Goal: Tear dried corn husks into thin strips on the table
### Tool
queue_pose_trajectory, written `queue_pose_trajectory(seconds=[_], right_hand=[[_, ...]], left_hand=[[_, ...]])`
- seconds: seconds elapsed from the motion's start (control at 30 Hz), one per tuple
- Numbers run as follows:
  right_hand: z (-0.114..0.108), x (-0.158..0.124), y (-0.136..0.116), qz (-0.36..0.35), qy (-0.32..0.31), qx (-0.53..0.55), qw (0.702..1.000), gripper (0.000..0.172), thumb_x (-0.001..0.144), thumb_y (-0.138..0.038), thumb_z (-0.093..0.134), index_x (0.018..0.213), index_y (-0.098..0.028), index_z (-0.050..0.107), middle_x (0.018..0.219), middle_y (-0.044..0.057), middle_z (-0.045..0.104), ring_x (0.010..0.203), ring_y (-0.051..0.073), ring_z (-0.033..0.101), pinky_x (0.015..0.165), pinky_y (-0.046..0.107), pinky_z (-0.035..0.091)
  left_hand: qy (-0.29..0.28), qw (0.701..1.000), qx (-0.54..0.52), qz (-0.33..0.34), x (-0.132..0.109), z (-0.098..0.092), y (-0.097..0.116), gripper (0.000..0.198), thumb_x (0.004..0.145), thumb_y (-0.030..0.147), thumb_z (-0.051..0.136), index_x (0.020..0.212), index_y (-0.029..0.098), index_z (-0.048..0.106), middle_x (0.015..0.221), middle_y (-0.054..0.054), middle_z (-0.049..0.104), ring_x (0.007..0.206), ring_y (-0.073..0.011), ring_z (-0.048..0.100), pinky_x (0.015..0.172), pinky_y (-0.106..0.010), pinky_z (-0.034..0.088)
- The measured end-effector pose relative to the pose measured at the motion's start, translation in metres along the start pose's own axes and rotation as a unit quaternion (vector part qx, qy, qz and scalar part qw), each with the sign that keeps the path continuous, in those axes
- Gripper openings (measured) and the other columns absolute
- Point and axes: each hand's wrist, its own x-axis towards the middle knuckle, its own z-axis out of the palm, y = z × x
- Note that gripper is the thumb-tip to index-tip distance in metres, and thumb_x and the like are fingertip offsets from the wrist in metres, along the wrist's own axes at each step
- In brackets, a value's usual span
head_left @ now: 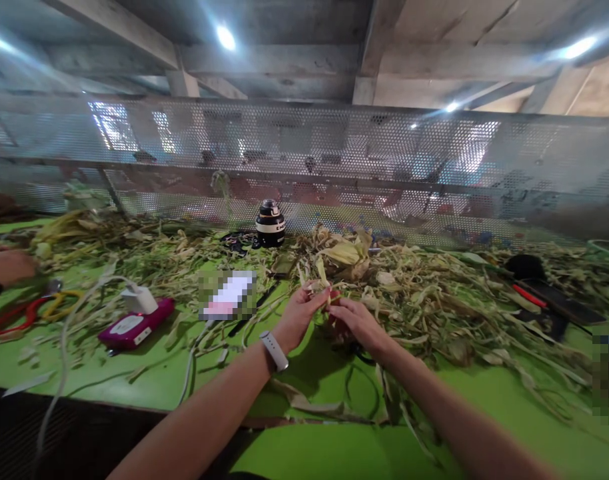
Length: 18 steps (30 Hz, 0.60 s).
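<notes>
My left hand [298, 315], with a pale band on its wrist, is closed with thumb and fingers together on a pale strip of corn husk [321, 272]. The strip sticks up above the fingertips. Close against it, my right hand [358, 323] pinches the lower part of the same husk, though its fingertips are partly hidden and blurred. Both hands are just above the green table [304, 363]. Right behind them lies a larger yellowish husk [347, 253] on a heap of dry husk strips [409, 293].
A phone [229, 293] on a cable and a magenta power block [137, 323] with a white charger [138, 300] lie left. Scissors [14, 319] are beside another person's hand [9, 267]. A black jar [270, 225] stands before the perforated metal screen [304, 147].
</notes>
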Motion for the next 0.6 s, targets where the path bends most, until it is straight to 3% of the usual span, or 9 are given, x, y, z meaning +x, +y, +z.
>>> queue_pose_trajectory(seconds=[0.23, 0.47, 0.6], right_hand=[[0.009, 0.004, 0.009, -0.036, 0.012, 0.028, 0.999, 0.042, 0.069, -0.06, 0.056, 0.065, -0.018, 0.049, 0.053, -0.005, 0.05, 0.04, 0.007, 0.043, 0.04, 0.02, 0.034], [0.016, -0.005, 0.008, -0.029, -0.083, 0.007, 0.996, 0.039, 0.074, -0.057, 0.052, 0.065, -0.019, 0.045, 0.054, -0.005, 0.051, 0.045, 0.008, 0.045, 0.047, 0.021, 0.036], [0.013, -0.008, 0.004, -0.053, -0.067, -0.119, 0.989, 0.036, 0.079, -0.05, 0.048, 0.059, -0.02, 0.042, 0.051, -0.004, 0.044, 0.044, 0.009, 0.041, 0.045, 0.022, 0.032]], left_hand=[[0.018, 1.0, 0.013, -0.009, -0.005, 0.005, 0.002, 0.028, 0.061, 0.034, 0.073, 0.077, 0.013, 0.064, 0.073, -0.003, 0.066, 0.06, -0.0107, 0.057, 0.055, -0.022, 0.043], [0.057, 0.998, -0.005, 0.006, -0.001, 0.002, 0.01, 0.032, 0.055, 0.03, 0.077, 0.08, 0.014, 0.066, 0.07, -0.003, 0.066, 0.073, -0.0144, 0.061, 0.065, -0.023, 0.043], [0.057, 0.998, 0.007, -0.037, 0.0, -0.001, 0.013, 0.035, 0.054, 0.027, 0.076, 0.084, 0.015, 0.063, 0.072, -0.001, 0.064, 0.068, -0.012, 0.058, 0.063, -0.023, 0.043]])
